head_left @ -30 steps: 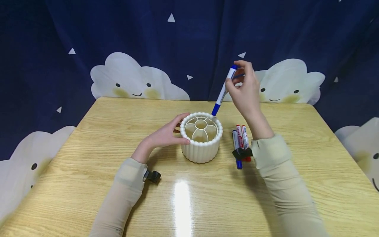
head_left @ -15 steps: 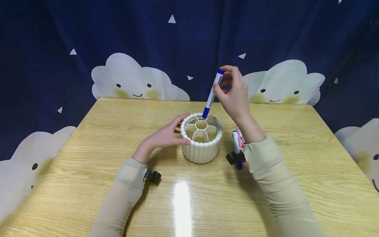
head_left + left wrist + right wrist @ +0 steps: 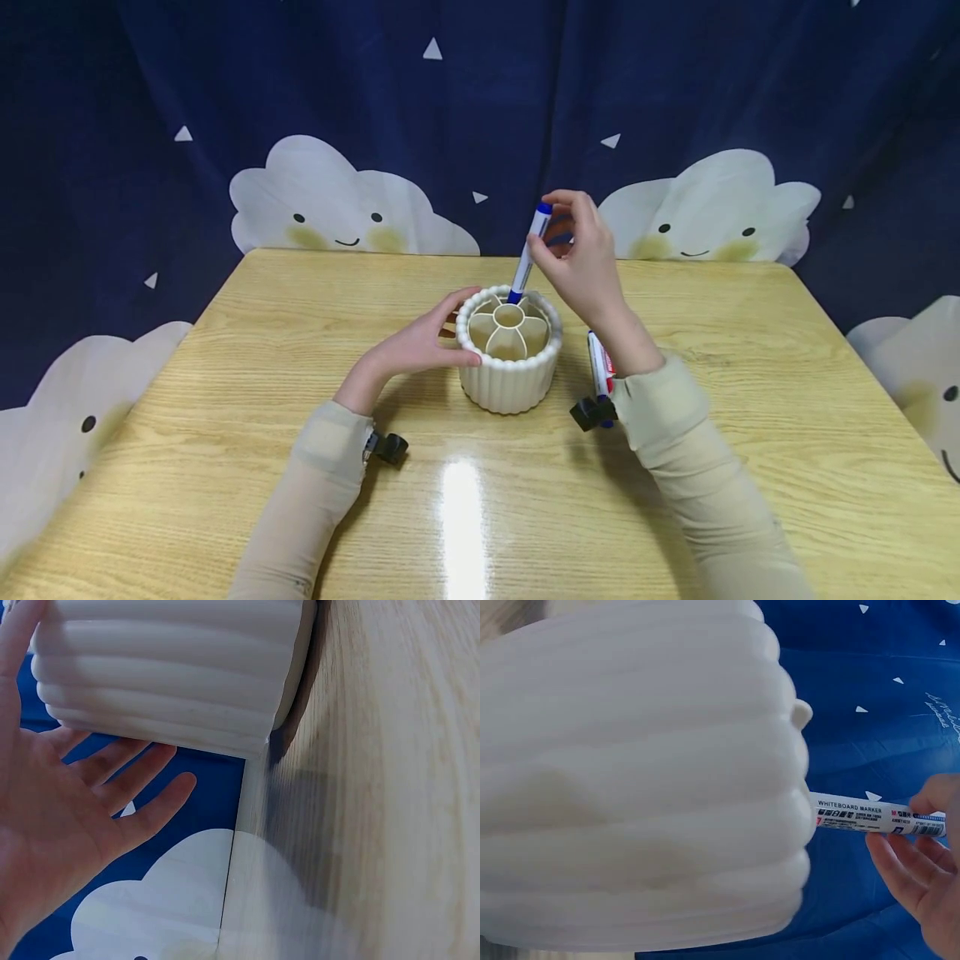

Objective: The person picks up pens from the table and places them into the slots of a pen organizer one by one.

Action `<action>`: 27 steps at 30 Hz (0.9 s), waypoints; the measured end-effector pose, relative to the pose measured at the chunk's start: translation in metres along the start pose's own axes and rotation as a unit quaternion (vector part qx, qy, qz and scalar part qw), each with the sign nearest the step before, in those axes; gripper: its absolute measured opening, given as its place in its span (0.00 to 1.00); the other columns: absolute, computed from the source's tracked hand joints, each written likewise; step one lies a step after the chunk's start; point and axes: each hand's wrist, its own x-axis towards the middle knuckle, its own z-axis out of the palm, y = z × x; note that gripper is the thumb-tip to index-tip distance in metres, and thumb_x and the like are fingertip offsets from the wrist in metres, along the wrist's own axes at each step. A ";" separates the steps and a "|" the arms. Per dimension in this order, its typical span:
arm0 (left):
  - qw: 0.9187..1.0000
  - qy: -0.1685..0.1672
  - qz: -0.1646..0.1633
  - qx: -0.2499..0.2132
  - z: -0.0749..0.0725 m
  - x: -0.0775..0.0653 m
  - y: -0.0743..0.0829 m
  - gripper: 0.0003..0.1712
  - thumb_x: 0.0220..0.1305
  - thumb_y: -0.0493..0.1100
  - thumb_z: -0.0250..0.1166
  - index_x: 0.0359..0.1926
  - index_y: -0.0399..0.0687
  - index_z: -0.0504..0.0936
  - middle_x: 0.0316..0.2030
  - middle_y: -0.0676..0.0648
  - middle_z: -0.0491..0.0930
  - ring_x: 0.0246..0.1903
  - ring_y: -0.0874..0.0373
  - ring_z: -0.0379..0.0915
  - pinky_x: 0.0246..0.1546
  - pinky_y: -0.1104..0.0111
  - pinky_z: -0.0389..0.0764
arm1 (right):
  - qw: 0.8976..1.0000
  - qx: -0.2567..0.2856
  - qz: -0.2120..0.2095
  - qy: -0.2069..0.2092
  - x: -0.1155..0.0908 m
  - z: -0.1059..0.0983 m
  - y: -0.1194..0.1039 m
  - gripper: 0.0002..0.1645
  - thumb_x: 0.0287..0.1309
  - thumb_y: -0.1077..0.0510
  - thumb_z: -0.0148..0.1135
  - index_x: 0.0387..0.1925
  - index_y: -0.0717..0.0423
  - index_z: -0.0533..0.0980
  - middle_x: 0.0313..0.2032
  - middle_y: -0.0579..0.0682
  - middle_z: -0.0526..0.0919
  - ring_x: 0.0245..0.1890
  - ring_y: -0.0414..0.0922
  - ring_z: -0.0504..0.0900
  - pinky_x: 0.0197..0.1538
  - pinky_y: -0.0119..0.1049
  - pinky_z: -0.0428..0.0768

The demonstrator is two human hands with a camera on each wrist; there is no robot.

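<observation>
A blue-capped whiteboard marker (image 3: pixel 528 254) slants in my right hand (image 3: pixel 581 260), pinched between thumb and fingers near its upper end. Its lower blue end dips inside the back rim of a round, ribbed white pen holder (image 3: pixel 507 385), and the pen holder's wall hides that tip in the right wrist view. My left hand (image 3: pixel 412 340) steadies the holder from the left, thumb at the front of the beaded rim and fingers round the back. Seen from the left wrist, the fingers (image 3: pixel 142 761) lie along the ribbed wall. Petal-shaped dividers surround a central ring inside.
More markers (image 3: pixel 600 367) lie on the wooden table (image 3: pixel 225 375) right of the pen holder, partly hidden by my right sleeve and its black wrist camera (image 3: pixel 592 412). Behind the table's far edge hangs a dark blue curtain (image 3: pixel 360 75) with cloud prints.
My right hand has carried the marker left and down, from beside the holder's rim to inside its back part. The left hand and the holder have stayed put.
</observation>
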 end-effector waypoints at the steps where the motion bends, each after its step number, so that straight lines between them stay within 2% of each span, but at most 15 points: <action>1: 1.000 0.000 -0.001 0.000 0.000 0.000 0.000 0.52 0.50 0.42 0.69 0.69 0.47 0.46 0.62 0.38 0.59 0.58 0.50 0.59 0.57 0.59 0.67 | 1.000 0.003 -0.002 -0.001 -0.001 0.001 0.000 0.23 0.50 0.63 0.60 0.49 0.61 0.67 0.41 0.55 0.73 0.32 0.43 0.77 0.30 0.24 0.77; 9: 1.000 0.000 -0.003 0.003 0.000 0.000 0.000 0.52 0.51 0.42 0.69 0.70 0.50 0.46 0.61 0.42 0.60 0.58 0.50 0.60 0.56 0.61 0.68 | 1.000 0.017 -0.011 -0.012 -0.011 0.009 0.004 0.22 0.50 0.64 0.61 0.48 0.61 0.68 0.40 0.55 0.73 0.32 0.43 0.78 0.31 0.32 0.80; 18: 1.000 -0.001 -0.002 -0.002 0.001 -0.001 0.000 0.52 0.51 0.42 0.69 0.70 0.48 0.45 0.61 0.40 0.60 0.58 0.49 0.60 0.57 0.58 0.67 | 0.999 0.022 -0.006 -0.041 -0.021 0.014 0.009 0.19 0.49 0.65 0.63 0.44 0.63 0.70 0.38 0.55 0.73 0.33 0.44 0.78 0.32 0.37 0.82; 27: 1.000 -0.001 0.001 0.001 0.001 0.000 0.000 0.52 0.52 0.43 0.68 0.70 0.48 0.45 0.62 0.41 0.59 0.59 0.50 0.59 0.57 0.59 0.68 | 0.997 0.015 0.004 -0.079 -0.031 0.018 0.018 0.13 0.51 0.63 0.62 0.40 0.61 0.72 0.35 0.54 0.75 0.32 0.45 0.80 0.34 0.35 0.82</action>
